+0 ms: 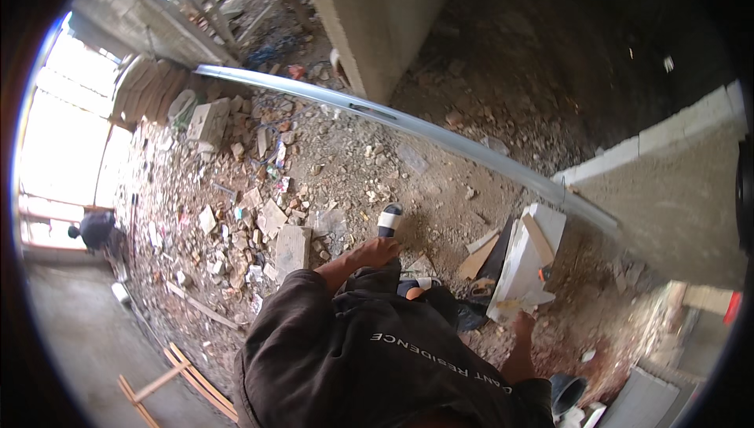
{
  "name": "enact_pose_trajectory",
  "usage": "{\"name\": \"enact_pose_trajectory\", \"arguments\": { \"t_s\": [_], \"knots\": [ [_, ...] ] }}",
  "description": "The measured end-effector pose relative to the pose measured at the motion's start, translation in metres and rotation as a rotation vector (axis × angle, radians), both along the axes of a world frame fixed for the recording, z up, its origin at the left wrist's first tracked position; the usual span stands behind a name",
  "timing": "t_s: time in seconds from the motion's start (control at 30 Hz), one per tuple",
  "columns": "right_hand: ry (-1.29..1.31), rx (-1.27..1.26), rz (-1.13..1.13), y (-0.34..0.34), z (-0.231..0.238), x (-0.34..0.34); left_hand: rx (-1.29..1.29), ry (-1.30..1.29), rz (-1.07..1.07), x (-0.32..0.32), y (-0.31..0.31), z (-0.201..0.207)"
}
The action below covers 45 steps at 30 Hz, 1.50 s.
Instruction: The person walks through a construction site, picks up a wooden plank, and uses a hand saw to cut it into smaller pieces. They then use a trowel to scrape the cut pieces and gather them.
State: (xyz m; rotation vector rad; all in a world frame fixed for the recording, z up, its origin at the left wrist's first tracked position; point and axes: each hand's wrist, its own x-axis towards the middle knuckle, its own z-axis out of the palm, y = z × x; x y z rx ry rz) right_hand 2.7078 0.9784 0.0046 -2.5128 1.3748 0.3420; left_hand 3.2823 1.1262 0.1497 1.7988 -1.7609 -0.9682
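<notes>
My left hand (381, 251) lies at my bent knee, with its fingers bent; whether they hold anything is too small to make out. My right hand (523, 323) reaches to the near end of a long pale block (516, 265), beside my right leg. Its fingertips are close to a light, flat, pointed piece (528, 300) that lies on the block and looks like a trowel blade. Next to that piece shows a small orange and black part (544, 273), maybe a handle. A short wooden strip (538, 239) rests on the block's far part.
A long metal channel (440, 136) crosses the ground ahead. Rubble, broken blocks and scraps cover the floor to the left, with a grey block (293, 250) near me. A concrete column (369, 27) and low block wall (667, 177) stand beyond. Another person (98, 230) is far left.
</notes>
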Motion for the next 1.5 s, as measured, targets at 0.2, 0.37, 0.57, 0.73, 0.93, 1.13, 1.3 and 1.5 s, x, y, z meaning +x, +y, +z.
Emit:
{"name": "enact_pose_trajectory", "arguments": {
  "t_s": [0.2,0.37,0.57,0.73,0.93,1.13,1.3,1.5],
  "knots": [
    [-0.496,0.379,-0.845,-0.061,0.064,0.11,-0.282,0.187,0.441,0.052,-0.027,0.125],
    [-0.692,0.836,-0.894,-0.049,0.029,0.251,-0.578,0.313,0.476,0.115,-0.016,0.223],
    [-0.364,0.687,-0.263,-0.018,0.061,0.435,-1.337,0.344,0.248,0.167,0.016,0.371],
    [-0.394,0.529,-0.103,-0.056,0.053,0.514,-1.697,0.281,0.212,0.167,0.048,0.428],
    [-0.306,0.553,-0.154,-0.063,0.095,0.52,-1.772,0.421,0.304,0.171,0.053,0.409],
    [-0.142,0.657,-0.15,-0.053,0.08,0.537,-1.778,0.436,0.363,0.16,0.045,0.418],
    [-0.181,0.625,-0.19,-0.063,0.105,0.558,-1.786,0.521,0.398,0.15,0.031,0.432],
    [-0.201,0.53,-0.37,-0.104,0.104,0.532,-1.713,0.743,0.59,0.134,-0.003,0.431]
  ]
}}
